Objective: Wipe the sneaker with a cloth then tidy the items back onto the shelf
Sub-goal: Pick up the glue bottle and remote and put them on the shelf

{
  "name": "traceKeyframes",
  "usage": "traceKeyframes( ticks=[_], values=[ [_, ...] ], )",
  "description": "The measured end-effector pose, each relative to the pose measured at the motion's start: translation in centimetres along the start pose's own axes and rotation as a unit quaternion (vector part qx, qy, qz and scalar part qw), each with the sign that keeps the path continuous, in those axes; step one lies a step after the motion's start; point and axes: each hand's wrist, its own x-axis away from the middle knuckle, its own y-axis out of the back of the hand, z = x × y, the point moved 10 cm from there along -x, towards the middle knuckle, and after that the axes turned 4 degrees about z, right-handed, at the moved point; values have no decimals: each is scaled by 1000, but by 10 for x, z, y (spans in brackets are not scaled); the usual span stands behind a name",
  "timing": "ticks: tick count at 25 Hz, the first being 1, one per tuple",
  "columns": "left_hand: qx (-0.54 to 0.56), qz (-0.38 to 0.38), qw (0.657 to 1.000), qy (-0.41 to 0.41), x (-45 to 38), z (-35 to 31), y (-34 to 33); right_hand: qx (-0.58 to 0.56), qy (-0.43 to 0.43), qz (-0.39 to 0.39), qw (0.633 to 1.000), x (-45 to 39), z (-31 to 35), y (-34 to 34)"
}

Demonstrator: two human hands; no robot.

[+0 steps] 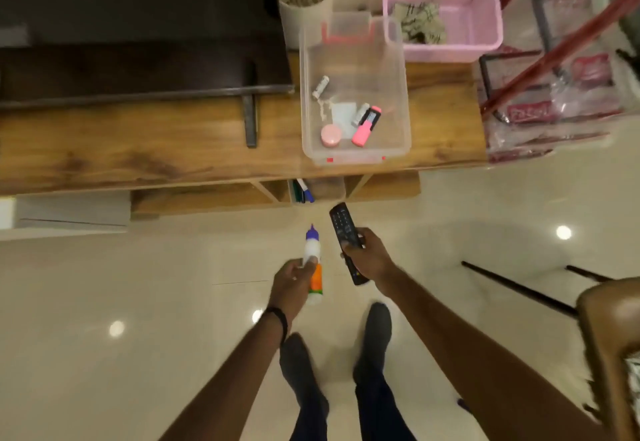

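The left hand (292,279) curls round the middle of a small glue bottle (313,264), purple cap pointing toward the shelf, while the right hand (369,258) wraps its fingers round the lower half of a black remote control (346,241), buttons up; both are carried above the pale tiled floor, just short of the front edge of the wooden shelf (173,149). Both look light and rigid, easily held one-handed: the bottle's smooth plastic may slip, so a grip round its waist suits it, and the remote is best held at its sides, clear of the keys. Near the shelf's right end a clear plastic box (398,94) sits at the front edge, holding a pink highlighter (365,127) and a pink round tin (330,135); behind it stands a pink basket (485,7) with a crumpled greyish cloth (420,23) inside. No sneaker is in view, so the work appears to be at the tidying stage
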Motion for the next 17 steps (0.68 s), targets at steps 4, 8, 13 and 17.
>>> traceKeyframes(
  ticks=[4,8,13,17],
  values=[
    [7,-63,996,-61,-69,-13,22,34,84,-47,995,-81,20,-16],
    [-63,-32,991,-114,-123,-31,25,102,129,-85,983,-156,56,-28],
    [-62,-6,991,-122,-168,-26,16,154,130,-113,973,-221,73,-41],
    [-41,-5,990,-137,-185,-25,2,147,111,-130,974,-252,77,-43]
  ],
)
